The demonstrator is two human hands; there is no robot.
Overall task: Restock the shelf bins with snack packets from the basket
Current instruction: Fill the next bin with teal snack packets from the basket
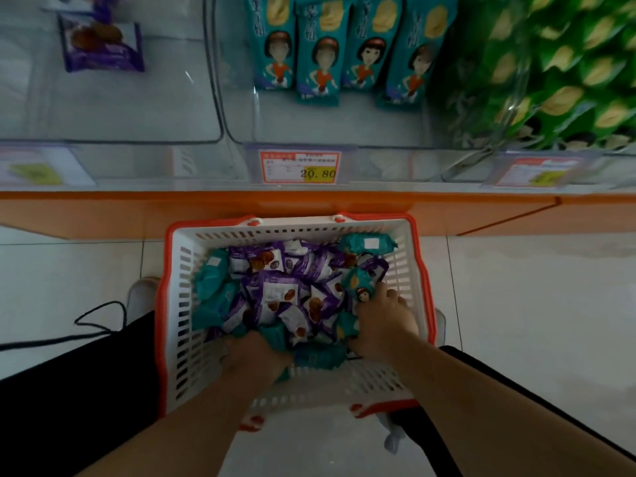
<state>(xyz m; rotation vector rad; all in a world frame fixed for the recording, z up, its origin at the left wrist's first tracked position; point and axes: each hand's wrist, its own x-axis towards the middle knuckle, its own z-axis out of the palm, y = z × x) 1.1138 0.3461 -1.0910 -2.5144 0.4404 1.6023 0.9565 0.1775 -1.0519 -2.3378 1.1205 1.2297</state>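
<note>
Both hands are down in the basket [179,325] for me, left hand [256,358] and right hand [385,318] each gripping teal packets [359,285], so next I lift them to the teal bin [330,132] ahead.

The floor [516,304] was pale glossy tile. An orange shelf base [103,208] ran across it. A black cable [99,318] lay at left. Lighting was dim.

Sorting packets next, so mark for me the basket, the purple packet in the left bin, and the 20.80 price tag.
basket [179,304]: head view, left slotted wall.
purple packet [103,46]: head view, middle of its face.
price tag [299,166]: head view, centre of the label.
</note>
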